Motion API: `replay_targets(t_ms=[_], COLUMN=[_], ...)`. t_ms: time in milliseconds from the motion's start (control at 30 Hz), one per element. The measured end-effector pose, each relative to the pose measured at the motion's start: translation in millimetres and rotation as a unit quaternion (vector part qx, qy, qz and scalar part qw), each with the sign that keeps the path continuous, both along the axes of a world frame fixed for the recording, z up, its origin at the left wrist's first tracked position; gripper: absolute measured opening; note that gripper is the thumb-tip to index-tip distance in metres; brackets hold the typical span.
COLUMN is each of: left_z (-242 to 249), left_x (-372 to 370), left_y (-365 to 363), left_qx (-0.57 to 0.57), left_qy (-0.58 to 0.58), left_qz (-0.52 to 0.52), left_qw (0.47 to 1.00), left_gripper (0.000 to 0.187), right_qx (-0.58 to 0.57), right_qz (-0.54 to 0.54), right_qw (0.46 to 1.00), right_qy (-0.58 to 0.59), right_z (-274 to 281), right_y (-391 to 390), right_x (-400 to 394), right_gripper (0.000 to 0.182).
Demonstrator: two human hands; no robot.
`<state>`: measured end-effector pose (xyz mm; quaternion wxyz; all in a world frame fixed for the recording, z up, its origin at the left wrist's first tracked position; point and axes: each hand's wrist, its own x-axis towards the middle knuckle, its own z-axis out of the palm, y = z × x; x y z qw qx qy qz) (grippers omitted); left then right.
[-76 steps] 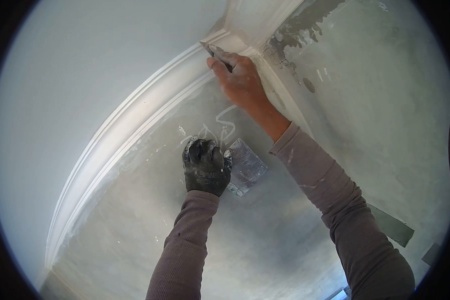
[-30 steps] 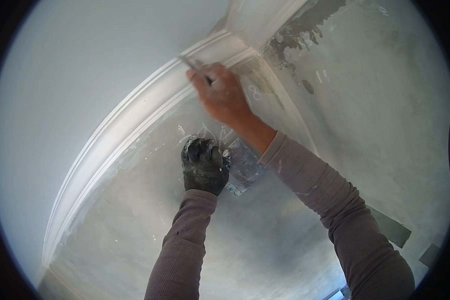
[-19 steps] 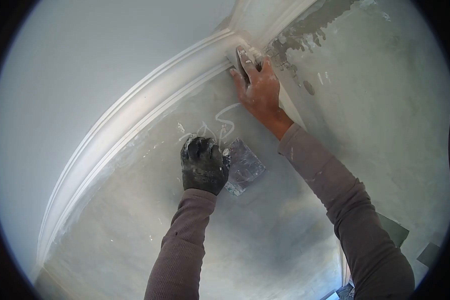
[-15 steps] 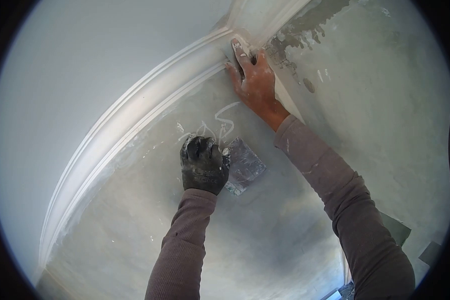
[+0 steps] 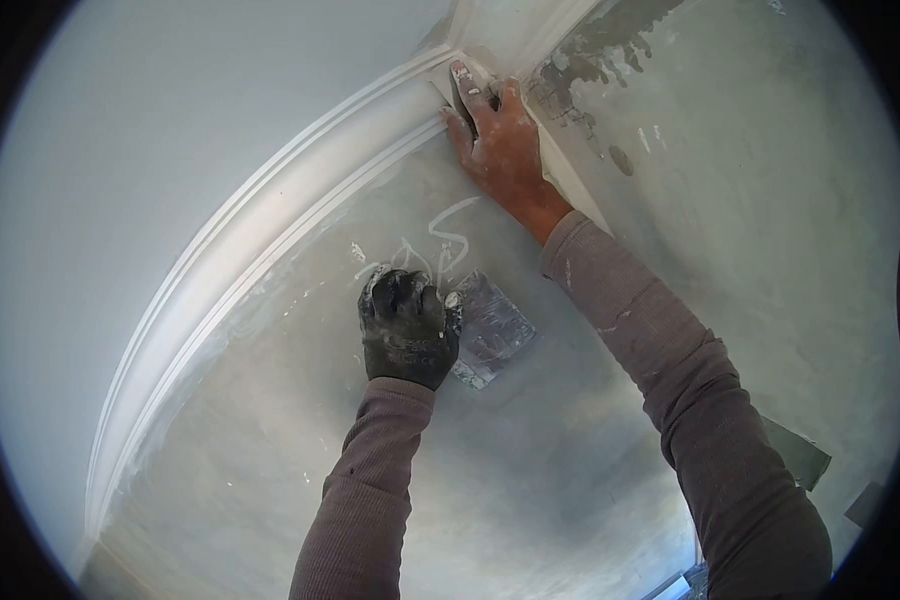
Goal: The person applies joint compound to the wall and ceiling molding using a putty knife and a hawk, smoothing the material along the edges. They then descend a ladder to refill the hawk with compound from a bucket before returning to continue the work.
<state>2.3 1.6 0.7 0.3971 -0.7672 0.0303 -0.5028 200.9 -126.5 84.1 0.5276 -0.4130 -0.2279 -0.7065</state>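
In a black glove smeared with white filler, my left hand (image 5: 408,330) is closed around a flat putty knife (image 5: 497,325). The knife's broad, plaster-streaked blade sticks out to the right of the fist, in front of the grey wall (image 5: 300,400). Higher up, my bare right hand (image 5: 510,150) rests with its fingers stretched out on the white cornice (image 5: 280,215), close to the corner where two runs meet. White filler coats its index fingertip. The cornice directly beneath that hand is hidden.
Pale ceiling (image 5: 190,110) fills the upper left. Chalky scribbles (image 5: 450,235) mark the wall above the putty knife. On the right-hand wall (image 5: 750,220) there is a rough brown patch (image 5: 590,75) near the cornice. A dark flat piece (image 5: 798,455) shows beside my right sleeve.
My right hand has shifted slightly up and left, staying at the cornice corner. The left hand keeps hold of the putty knife in nearly the same place.
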Motion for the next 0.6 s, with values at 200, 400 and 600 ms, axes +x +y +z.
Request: replay_targets(t_ms=[200, 400, 600], left_z=[0.6, -0.3, 0.1], left_x=[-0.8, -1.6, -0.9], left_y=[-0.3, -2.3, -1.3], left_qx=[0.001, -0.003, 0.002], left_qy=[0.002, -0.001, -0.011], left_qz=[-0.006, -0.016, 0.002], left_qw=[1.0, 1.0, 1.0], left_gripper=[0.038, 0.035, 0.035], right_qx=[-0.02, -0.068, -0.141], right_qz=[-0.008, -0.033, -0.03], right_qw=[0.999, 0.994, 0.978], right_qy=[0.042, 0.085, 0.151], right_z=[-0.3, -3.5, -5.3], right_y=[-1.0, -21.9, -50.7], right_x=[-1.4, -11.7, -22.2], right_gripper=[0.052, 0.049, 0.05])
